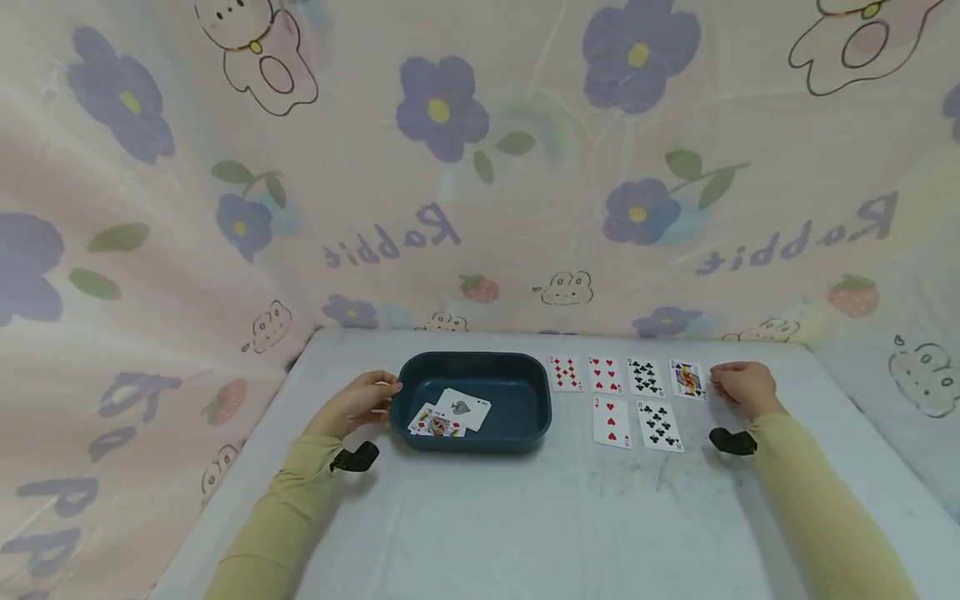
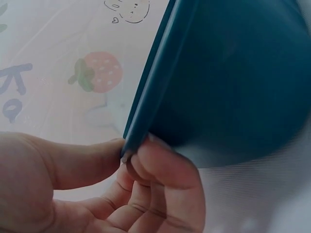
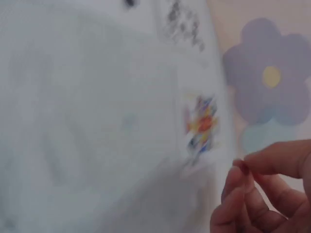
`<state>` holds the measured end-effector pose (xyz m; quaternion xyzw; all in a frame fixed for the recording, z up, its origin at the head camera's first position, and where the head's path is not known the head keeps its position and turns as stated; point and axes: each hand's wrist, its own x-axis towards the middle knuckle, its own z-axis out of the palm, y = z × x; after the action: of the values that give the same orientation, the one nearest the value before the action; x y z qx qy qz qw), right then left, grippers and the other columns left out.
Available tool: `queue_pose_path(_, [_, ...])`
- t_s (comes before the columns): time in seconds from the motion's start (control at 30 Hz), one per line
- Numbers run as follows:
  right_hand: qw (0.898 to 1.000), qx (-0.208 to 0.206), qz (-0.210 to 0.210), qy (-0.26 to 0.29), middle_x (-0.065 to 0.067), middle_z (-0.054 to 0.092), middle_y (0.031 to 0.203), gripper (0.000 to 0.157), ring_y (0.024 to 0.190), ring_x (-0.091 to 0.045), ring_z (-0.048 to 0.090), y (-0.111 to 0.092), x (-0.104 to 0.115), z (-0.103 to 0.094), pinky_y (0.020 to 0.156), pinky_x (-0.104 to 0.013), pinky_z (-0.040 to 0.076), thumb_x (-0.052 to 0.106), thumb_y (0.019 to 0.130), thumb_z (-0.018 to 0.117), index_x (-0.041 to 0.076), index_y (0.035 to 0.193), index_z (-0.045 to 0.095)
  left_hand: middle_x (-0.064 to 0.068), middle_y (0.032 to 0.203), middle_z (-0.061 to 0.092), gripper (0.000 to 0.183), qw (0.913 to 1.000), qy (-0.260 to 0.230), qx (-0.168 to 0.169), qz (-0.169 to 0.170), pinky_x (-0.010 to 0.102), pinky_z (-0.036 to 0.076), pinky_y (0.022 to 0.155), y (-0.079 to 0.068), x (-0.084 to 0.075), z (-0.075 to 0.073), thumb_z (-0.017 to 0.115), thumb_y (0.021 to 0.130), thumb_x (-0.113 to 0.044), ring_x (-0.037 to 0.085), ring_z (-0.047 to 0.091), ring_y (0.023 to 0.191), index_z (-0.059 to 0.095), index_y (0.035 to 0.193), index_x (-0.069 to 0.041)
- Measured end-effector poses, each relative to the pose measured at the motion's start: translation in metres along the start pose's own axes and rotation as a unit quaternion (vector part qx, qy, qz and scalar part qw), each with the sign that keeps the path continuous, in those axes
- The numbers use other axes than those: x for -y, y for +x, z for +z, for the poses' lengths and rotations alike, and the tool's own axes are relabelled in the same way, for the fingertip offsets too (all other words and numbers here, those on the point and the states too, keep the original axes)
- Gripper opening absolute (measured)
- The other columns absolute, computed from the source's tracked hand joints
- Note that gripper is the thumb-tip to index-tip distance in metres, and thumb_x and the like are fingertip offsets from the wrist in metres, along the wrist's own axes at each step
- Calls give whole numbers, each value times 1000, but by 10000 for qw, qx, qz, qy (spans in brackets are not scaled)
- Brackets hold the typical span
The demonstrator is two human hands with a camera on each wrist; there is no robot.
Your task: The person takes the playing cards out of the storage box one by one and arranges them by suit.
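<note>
My left hand (image 1: 365,398) pinches the left rim of a dark teal plastic basin (image 1: 472,444); in the left wrist view the thumb lies outside the rim and a curled finger inside. An ace of spades (image 1: 463,408) and a face card (image 1: 437,425) lie in the basin, overlapping at its left side. My right hand (image 1: 745,386) is just right of another face card (image 1: 687,380), which ends the upper row on the table. Its thumb and fingertips come together with nothing seen between them, and the right wrist view shows this card apart from them.
Right of the basin, the upper row also has a diamonds card (image 1: 566,373), a hearts card (image 1: 605,375) and a clubs card (image 1: 645,377). Below lie a three of hearts (image 1: 612,422) and another clubs card (image 1: 660,426). A printed curtain (image 1: 525,192) hangs behind the white table (image 1: 495,517).
</note>
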<state>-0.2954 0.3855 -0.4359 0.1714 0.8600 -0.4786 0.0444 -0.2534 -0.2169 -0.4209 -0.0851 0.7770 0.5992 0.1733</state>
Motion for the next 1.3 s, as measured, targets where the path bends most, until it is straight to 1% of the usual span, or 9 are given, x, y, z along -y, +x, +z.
queue_pose_path(0.1, [9991, -43, -429, 40, -11, 63, 99, 47, 75, -7, 59, -3, 11, 7, 70, -26, 52, 22, 98, 50, -13, 129, 47, 7, 91, 51, 22, 10000, 3, -42, -28, 31, 49, 67, -2, 1, 1, 52, 100, -17, 17, 53, 76, 47, 114, -1])
queue_pose_path(0.17, [9968, 85, -785, 82, -19, 59, 111, 49, 81, -8, 60, -7, 23, 12, 76, -27, 52, 24, 100, 47, -14, 131, 45, 8, 92, 51, 23, 10000, -15, -56, -26, 30, 49, 66, -3, 1, 2, 52, 100, -17, 18, 53, 76, 47, 115, -1])
queue_pose_path(0.33, [9857, 856, -1445, 141, -31, 51, 126, 52, 91, -10, 62, -18, 63, 29, 83, -27, 51, 28, 102, 44, -13, 134, 40, 9, 93, 52, 24, 10000, -18, -69, 10, 29, 48, 64, -5, 0, 2, 52, 100, -16, 19, 53, 77, 47, 117, 1])
queue_pose_path(0.43, [9770, 1247, -1720, 175, -32, 49, 129, 49, 94, -11, 62, -27, 91, 43, 84, -26, 50, 26, 102, 45, -11, 135, 40, 8, 91, 52, 25, 10000, -32, -52, 20, 29, 48, 63, -5, -1, 2, 52, 100, -15, 18, 53, 76, 46, 117, 1])
queue_pose_path(0.53, [9695, 1415, -1986, 262, -30, 52, 127, 45, 93, -11, 62, -38, 117, 59, 86, -28, 50, 24, 102, 48, -9, 132, 44, 8, 90, 52, 23, 10000, -63, -67, 30, 28, 47, 62, -4, -1, 3, 52, 100, -15, 17, 53, 74, 46, 116, 1])
queue_pose_path(0.7, [9536, 1778, -2403, 352, -28, 58, 119, 36, 92, -17, 64, -50, 153, 92, 88, -38, 49, 18, 100, 52, -8, 126, 50, 8, 89, 51, 22, 9999, -18, -100, 50, 27, 47, 61, -3, -2, 5, 51, 100, -14, 17, 53, 73, 46, 116, 1])
queue_pose_path(1.0, [9150, 3145, -2527, -57, -24, 65, 108, 30, 99, -36, 63, -65, 193, 163, 86, -45, 50, 9, 95, 57, -6, 121, 57, 8, 88, 49, 20, 9998, -71, -136, 84, 28, 46, 61, -2, -4, 4, 51, 100, -16, 17, 51, 71, 47, 113, -1])
queue_pose_path(1.17, [8919, 3746, -2502, -403, -21, 66, 107, 30, 100, -37, 61, -70, 198, 201, 87, -44, 49, 9, 94, 60, -5, 121, 59, 7, 86, 49, 19, 9998, -111, -191, 4, 28, 46, 62, -2, -1, 4, 51, 100, -15, 16, 51, 71, 47, 111, -1])
queue_pose_path(1.3, [8814, 3992, -2427, -702, -17, 66, 108, 35, 102, -37, 60, -72, 199, 224, 87, -42, 50, 10, 93, 62, -7, 123, 58, 6, 86, 49, 18, 9997, -168, -185, -22, 27, 46, 61, -3, 1, 5, 50, 101, -16, 16, 51, 70, 47, 111, -2])
